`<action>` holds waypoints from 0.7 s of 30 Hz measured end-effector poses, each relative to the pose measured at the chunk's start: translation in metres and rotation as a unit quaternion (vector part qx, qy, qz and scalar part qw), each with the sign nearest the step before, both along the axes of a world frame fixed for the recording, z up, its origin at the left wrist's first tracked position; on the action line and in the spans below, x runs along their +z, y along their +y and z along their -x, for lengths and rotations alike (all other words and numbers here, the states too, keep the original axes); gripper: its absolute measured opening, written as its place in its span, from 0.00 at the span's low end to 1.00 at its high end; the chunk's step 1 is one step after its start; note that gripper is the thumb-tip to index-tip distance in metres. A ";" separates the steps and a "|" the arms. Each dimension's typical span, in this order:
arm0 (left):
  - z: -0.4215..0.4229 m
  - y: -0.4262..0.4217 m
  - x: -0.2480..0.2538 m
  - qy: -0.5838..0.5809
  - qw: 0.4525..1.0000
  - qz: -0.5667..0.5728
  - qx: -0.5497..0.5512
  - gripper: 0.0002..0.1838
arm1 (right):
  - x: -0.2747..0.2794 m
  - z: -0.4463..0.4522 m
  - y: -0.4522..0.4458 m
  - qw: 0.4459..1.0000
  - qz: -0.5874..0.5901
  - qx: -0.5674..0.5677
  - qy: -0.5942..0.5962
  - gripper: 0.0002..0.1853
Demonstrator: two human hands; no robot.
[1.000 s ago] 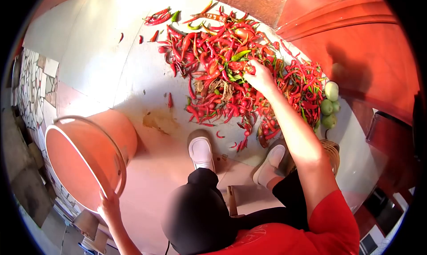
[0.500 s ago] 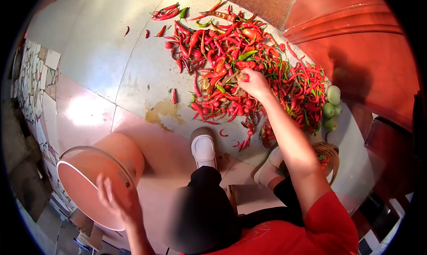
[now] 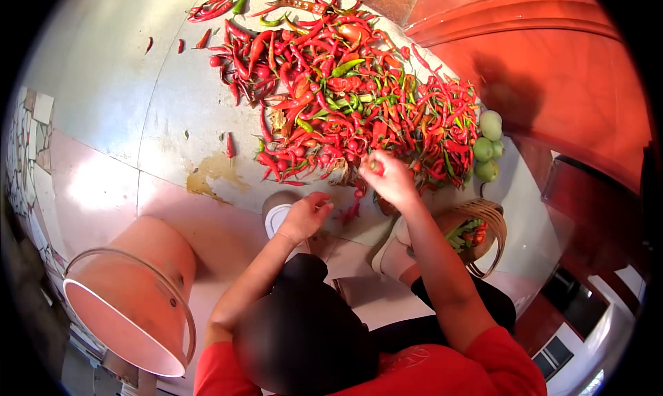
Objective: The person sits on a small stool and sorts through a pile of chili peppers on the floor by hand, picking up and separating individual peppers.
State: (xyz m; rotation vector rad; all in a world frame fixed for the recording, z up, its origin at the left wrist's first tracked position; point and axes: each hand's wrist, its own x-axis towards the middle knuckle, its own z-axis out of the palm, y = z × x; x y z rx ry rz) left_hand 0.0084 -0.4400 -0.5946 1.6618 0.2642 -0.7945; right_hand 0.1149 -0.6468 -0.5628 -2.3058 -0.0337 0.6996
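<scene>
A large heap of chili peppers (image 3: 324, 71), mostly red with some green, lies spread over the floor. My right hand (image 3: 391, 182) is closed at its near edge, with red chili and a greenish-brown bit between thumb and fingers. Dry, pale-brown leaves (image 3: 338, 172) show just left of these fingers, and blurred red chilies (image 3: 354, 206) lie or hang below. I cannot tell whether they join what I hold. To the left, above my shoe, my left hand (image 3: 306, 218) reaches toward the right hand, its fingers loosely bent and apart, nothing visible in it.
A pink bucket (image 3: 131, 285) with a handle stands at left. Close to my right leg a wicker basket (image 3: 487, 216) holds green and red produce. Several pale green round fruits (image 3: 487, 147) sit right of the heap. Brown wet stain (image 3: 207, 177) marks the floor.
My left hand has left the bucket and come right, near my shoe. The right hand has drawn back toward me from mid-heap. The view has shifted, showing more of the basket.
</scene>
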 end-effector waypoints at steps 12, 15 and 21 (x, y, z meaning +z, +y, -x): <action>-0.029 0.008 -0.017 0.104 0.983 0.087 0.121 0.18 | -0.035 -0.084 0.071 0.953 0.227 0.165 -0.115 0.15; -0.039 0.015 -0.006 0.172 0.955 0.150 0.188 0.18 | -0.039 -0.088 0.053 0.995 0.065 0.056 -0.055 0.18; -0.060 0.018 0.004 0.194 0.840 0.406 0.303 0.24 | 0.026 -0.080 0.026 0.907 -0.258 -0.279 0.183 0.14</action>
